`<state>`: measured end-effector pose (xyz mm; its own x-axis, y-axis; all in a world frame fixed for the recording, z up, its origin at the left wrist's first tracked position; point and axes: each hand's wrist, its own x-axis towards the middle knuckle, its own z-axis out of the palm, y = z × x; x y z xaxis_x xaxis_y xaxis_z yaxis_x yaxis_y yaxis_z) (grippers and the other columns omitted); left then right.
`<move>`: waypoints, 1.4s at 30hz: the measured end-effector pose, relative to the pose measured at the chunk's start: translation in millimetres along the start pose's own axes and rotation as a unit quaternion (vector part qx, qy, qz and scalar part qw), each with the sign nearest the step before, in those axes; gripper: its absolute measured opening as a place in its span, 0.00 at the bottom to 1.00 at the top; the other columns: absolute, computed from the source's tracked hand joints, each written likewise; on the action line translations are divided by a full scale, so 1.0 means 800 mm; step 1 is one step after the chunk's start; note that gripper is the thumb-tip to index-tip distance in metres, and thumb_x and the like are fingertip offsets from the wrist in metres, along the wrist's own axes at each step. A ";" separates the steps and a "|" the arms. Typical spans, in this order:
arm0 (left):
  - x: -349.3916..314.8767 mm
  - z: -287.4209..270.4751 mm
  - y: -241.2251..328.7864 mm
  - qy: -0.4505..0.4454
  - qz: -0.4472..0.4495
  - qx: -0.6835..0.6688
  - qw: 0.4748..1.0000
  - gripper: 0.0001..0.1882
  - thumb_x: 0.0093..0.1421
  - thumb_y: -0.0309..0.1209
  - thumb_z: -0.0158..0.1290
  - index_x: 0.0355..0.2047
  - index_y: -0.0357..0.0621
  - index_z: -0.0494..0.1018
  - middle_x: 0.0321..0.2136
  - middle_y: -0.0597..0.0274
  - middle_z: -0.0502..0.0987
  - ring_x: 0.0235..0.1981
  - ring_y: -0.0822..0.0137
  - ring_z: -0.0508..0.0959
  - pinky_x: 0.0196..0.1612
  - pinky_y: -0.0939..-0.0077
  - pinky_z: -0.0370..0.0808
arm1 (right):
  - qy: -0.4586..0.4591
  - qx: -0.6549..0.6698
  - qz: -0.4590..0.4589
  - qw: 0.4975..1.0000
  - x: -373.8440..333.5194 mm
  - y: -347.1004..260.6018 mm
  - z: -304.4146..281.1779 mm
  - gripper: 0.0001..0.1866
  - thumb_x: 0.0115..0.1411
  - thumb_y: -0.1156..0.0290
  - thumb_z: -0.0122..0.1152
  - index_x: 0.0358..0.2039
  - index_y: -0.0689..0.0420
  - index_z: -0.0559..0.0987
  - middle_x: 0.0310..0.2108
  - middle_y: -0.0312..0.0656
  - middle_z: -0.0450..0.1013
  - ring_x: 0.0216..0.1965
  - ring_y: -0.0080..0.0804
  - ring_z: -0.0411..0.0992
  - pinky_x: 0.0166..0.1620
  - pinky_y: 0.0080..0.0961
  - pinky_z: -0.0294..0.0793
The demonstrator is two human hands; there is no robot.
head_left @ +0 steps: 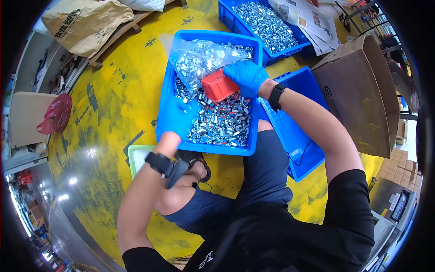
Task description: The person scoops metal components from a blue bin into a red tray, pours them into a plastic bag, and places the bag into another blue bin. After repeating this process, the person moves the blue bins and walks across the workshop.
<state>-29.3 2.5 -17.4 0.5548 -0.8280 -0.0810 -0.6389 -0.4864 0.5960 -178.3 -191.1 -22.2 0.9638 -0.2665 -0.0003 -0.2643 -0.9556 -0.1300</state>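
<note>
My right hand (247, 78), in a blue glove, is closed on the rim of a small red plastic box (218, 87). The box is tilted over a blue plastic bin (213, 148) of small shiny metal parts (219, 120). A clear plastic bag (192, 61) lies across the far part of the bin, left of the red box, with metal parts showing under or inside it. At the bin's left wall, my gloved left hand (174, 119) is smeared by motion. Its fingers, and anything they hold, cannot be made out.
A second blue bin (299, 47) of metal parts stands beyond, with newspaper (310, 22) over its edge. To the right are another blue bin (297, 152) and a large cardboard box (358, 90). A pale green-rimmed tray (136, 158) sits near my left forearm. A paper sack (86, 27) lies far left.
</note>
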 end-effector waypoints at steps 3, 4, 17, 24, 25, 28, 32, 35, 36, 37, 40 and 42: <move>-0.053 0.022 0.044 -0.137 0.039 0.168 0.976 0.34 0.35 0.52 0.57 0.37 0.42 0.63 0.32 0.50 0.68 0.33 0.56 0.70 0.35 0.64 0.68 | -0.047 0.013 0.040 0.998 -0.010 -0.004 0.001 0.20 0.34 0.71 0.58 0.33 0.55 0.68 0.27 0.46 0.70 0.32 0.45 0.68 0.34 0.35 0.68; -0.057 0.025 0.055 -0.181 0.047 0.248 0.951 0.42 0.31 0.54 0.59 0.44 0.42 0.60 0.39 0.47 0.65 0.38 0.54 0.69 0.39 0.63 0.67 | -0.015 0.000 0.000 1.000 -0.012 -0.005 0.009 0.20 0.34 0.71 0.58 0.33 0.55 0.68 0.27 0.46 0.70 0.31 0.45 0.69 0.34 0.35 0.68; -0.034 0.078 0.017 -0.105 -0.106 0.224 0.963 0.64 0.23 0.57 0.62 0.56 0.44 0.38 0.47 0.42 0.54 0.47 0.47 0.61 0.47 0.60 0.63 | -0.049 0.091 0.157 0.982 -0.002 -0.068 0.007 0.19 0.36 0.66 0.57 0.32 0.55 0.69 0.27 0.48 0.70 0.30 0.46 0.70 0.31 0.38 0.70; -0.033 0.089 0.021 -0.058 -0.146 0.146 0.977 0.59 0.27 0.53 0.63 0.54 0.44 0.42 0.44 0.45 0.58 0.43 0.50 0.64 0.42 0.60 0.66 | -0.058 0.115 0.219 0.967 -0.012 -0.082 0.008 0.20 0.38 0.63 0.54 0.32 0.58 0.66 0.27 0.52 0.70 0.30 0.49 0.69 0.32 0.38 0.69; -0.031 0.091 0.024 -0.039 -0.167 0.149 0.974 0.56 0.30 0.53 0.61 0.54 0.43 0.43 0.43 0.45 0.58 0.42 0.50 0.64 0.41 0.60 0.66 | -0.064 0.126 0.237 0.961 -0.014 -0.085 0.007 0.20 0.37 0.63 0.54 0.31 0.59 0.66 0.27 0.52 0.70 0.30 0.49 0.69 0.32 0.38 0.69; -0.027 0.101 0.029 -0.004 -0.211 0.154 0.965 0.51 0.34 0.53 0.59 0.53 0.43 0.46 0.42 0.45 0.60 0.41 0.50 0.65 0.40 0.60 0.67 | -0.065 0.149 0.272 0.949 -0.017 -0.088 0.011 0.21 0.37 0.62 0.54 0.32 0.60 0.66 0.27 0.53 0.70 0.30 0.50 0.69 0.32 0.38 0.68; -0.027 0.115 0.022 0.085 -0.191 0.144 0.967 0.42 0.44 0.51 0.52 0.53 0.43 0.48 0.40 0.43 0.61 0.40 0.48 0.66 0.37 0.59 0.68 | -0.065 0.185 0.339 0.920 -0.026 -0.101 0.022 0.23 0.37 0.61 0.54 0.33 0.61 0.65 0.26 0.54 0.70 0.30 0.51 0.69 0.32 0.38 0.68; -0.022 0.115 0.024 0.131 -0.234 0.066 0.961 0.35 0.50 0.49 0.46 0.52 0.41 0.50 0.39 0.40 0.62 0.37 0.45 0.67 0.36 0.58 0.67 | -0.086 0.214 0.395 0.889 -0.033 -0.114 0.025 0.25 0.37 0.61 0.54 0.35 0.62 0.64 0.26 0.55 0.70 0.30 0.51 0.69 0.33 0.38 0.68; -0.019 0.119 0.022 0.130 -0.235 0.068 0.961 0.35 0.50 0.49 0.46 0.52 0.41 0.50 0.39 0.40 0.62 0.37 0.45 0.67 0.36 0.58 0.67 | -0.080 0.224 0.399 0.886 -0.033 -0.121 0.026 0.26 0.37 0.61 0.54 0.37 0.63 0.64 0.26 0.55 0.70 0.30 0.52 0.69 0.33 0.38 0.68; -0.014 0.124 0.019 0.153 -0.228 0.008 0.962 0.34 0.51 0.49 0.45 0.51 0.40 0.51 0.39 0.39 0.63 0.37 0.44 0.67 0.36 0.58 0.67 | -0.073 0.233 0.403 0.882 -0.033 -0.127 0.027 0.28 0.37 0.61 0.54 0.38 0.63 0.63 0.26 0.55 0.70 0.30 0.52 0.69 0.34 0.38 0.68; -0.008 0.126 0.022 0.194 -0.207 -0.110 0.953 0.32 0.52 0.48 0.43 0.50 0.37 0.53 0.38 0.38 0.64 0.35 0.43 0.68 0.36 0.58 0.66 | -0.067 0.254 0.413 0.872 -0.034 -0.125 0.035 0.30 0.37 0.59 0.55 0.40 0.64 0.62 0.27 0.56 0.70 0.31 0.52 0.69 0.34 0.38 0.68; -0.007 0.124 0.025 0.188 -0.174 -0.215 0.942 0.31 0.53 0.47 0.42 0.48 0.35 0.55 0.40 0.37 0.64 0.36 0.43 0.68 0.37 0.59 0.66 | -0.067 0.273 0.421 0.862 -0.032 -0.118 0.039 0.33 0.37 0.57 0.55 0.42 0.66 0.61 0.29 0.57 0.69 0.32 0.52 0.69 0.35 0.38 0.68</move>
<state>-97.8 -30.4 -84.4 0.8918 -0.4432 -0.0908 -0.1532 -0.4848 0.8611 -177.2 -90.3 -40.7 0.4428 -0.7857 -0.4319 -0.8521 -0.2188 -0.4755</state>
